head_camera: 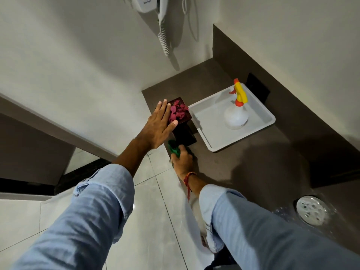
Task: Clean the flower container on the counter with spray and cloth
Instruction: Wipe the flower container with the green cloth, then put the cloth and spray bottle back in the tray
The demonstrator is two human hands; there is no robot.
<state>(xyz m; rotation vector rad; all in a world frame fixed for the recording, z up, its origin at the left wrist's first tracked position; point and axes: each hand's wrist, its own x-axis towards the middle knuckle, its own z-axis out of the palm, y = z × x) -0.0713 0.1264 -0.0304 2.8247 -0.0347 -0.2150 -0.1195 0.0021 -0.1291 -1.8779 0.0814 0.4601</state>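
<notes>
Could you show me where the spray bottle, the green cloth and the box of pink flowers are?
spray bottle (236, 117): head view, on its white rounded body.
green cloth (173, 148): head view, on the bunched fabric above the right hand.
flower container (185, 135): head view, on its dark side wall below the petals.

Hotel-style bathroom, wall-mounted hairdryer (148, 4) (coiled cord), sink drain (311, 210)

The left hand (158, 125) covers the near-left part of the flower box (182, 121). The green cloth (174, 148) is mostly hidden inside the right hand (183, 159). The wall dryer (149, 3) is cut off by the top edge; its label is too small to read.
</notes>
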